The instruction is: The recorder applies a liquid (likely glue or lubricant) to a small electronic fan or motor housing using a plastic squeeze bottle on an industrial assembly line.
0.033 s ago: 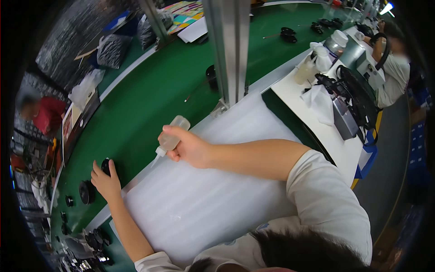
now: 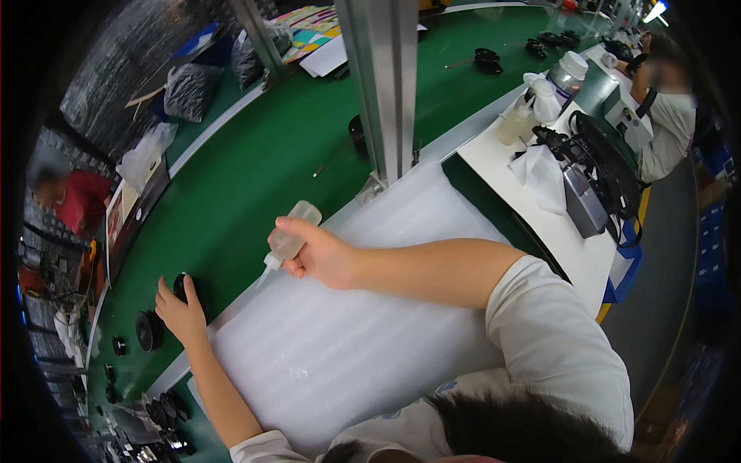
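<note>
So the right hand (image 2: pixel 320 255) is wrapped around a small clear squeeze bottle (image 2: pixel 289 238), fingers curled tight around its body, and it's tipped so the nozzle points down and left toward the edge of the white foam sheet (image 2: pixel 347 347). Looks like that tilt is there to aim the tip at whatever the other hand has. The left hand (image 2: pixel 181 312) sits out on the green belt (image 2: pixel 255 177), fingers loosely bent over one small black round part (image 2: pixel 181 285), probably to keep it from rolling. Can't tell if it's actually pinching it.

Count-wise: one bottle in hand and one black part under the left fingers. Another bigger black disc (image 2: pixel 147 330) is just beside that hand, and a few more black bits trail down the belt, too small to count properly.
</note>
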Demonstrator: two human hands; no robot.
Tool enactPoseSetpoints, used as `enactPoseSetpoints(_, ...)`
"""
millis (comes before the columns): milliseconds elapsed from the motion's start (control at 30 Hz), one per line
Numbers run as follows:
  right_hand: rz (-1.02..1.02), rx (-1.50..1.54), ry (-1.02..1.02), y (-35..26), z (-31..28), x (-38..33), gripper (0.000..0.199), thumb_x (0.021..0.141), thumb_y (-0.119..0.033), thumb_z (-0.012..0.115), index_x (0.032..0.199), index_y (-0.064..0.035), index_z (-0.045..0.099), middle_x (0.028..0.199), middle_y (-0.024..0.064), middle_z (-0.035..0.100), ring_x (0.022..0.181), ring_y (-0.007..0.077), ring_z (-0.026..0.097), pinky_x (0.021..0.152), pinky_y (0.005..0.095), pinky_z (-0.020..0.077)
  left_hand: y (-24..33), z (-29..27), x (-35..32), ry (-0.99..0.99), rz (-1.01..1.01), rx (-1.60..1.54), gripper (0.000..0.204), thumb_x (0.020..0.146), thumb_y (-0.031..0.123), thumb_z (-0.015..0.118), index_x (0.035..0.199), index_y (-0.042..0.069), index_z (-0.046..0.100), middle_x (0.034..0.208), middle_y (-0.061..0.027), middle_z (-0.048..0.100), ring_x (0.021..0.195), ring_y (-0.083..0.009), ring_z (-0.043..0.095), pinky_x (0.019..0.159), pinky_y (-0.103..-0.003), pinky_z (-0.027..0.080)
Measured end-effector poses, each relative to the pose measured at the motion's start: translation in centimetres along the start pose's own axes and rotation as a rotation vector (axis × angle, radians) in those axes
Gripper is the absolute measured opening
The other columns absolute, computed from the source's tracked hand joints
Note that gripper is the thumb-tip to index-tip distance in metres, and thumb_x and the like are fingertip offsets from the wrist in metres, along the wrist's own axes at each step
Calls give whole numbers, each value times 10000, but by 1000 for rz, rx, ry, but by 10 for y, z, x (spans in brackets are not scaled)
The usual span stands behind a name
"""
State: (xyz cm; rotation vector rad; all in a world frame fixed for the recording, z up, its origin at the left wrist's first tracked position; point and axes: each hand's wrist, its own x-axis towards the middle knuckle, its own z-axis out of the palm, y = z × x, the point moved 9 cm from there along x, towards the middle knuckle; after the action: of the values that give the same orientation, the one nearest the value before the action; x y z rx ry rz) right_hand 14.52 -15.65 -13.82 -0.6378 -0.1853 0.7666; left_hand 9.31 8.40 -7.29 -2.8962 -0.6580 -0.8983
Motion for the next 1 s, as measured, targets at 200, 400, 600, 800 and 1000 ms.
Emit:
enactPoseSetpoints(200, 9, 23, -41, 2, 0, 4, 385, 749, -497, 515, 801, -117, 478, 601, 2, 442, 512, 117, 387, 513, 230, 286, -14, -5, 7, 149, 40, -140, 434, 823, 329, 473, 1093, -11, 461, 1040, -168, 509, 952, -319, 450, 824, -379, 340)
enactPoseSetpoints(400, 21, 75, -11, -4, -2, 4, 406, 736, -522, 533, 713, -127, 442, 550, 7, 433, 478, 91, 389, 466, 219, 287, -13, -5, 7, 200, 55, -218, 384, 818, 264, 494, 1073, -22, 469, 1041, -168, 512, 953, -308, 451, 828, -375, 335)
enactPoseSetpoints(600, 20, 118, -4, 0, 0, 3, 398, 728, -511, 553, 739, -130, 439, 596, -2, 442, 491, 90, 391, 460, 218, 276, -19, -4, 4, 203, 57, -224, 372, 815, 248, 495, 1063, -27, 470, 1036, -169, 513, 956, -308, 450, 829, -373, 336)
enactPoseSetpoints(800, 36, 87, -54, 4, -3, 3, 413, 745, -504, 528, 844, -110, 457, 608, 10, 423, 507, 119, 372, 501, 232, 287, -14, -2, 1, 205, 65, -221, 361, 811, 239, 492, 1052, -29, 468, 1039, -169, 505, 963, -312, 442, 838, -376, 331)
enactPoseSetpoints(1000, 30, 96, -18, 2, 3, 1, 386, 736, -502, 545, 766, -130, 450, 616, -1, 454, 507, 78, 385, 471, 204, 284, -7, -4, 3, 189, 140, -234, 341, 800, 213, 504, 1041, -26, 466, 1052, -170, 484, 969, -321, 428, 839, -393, 327)
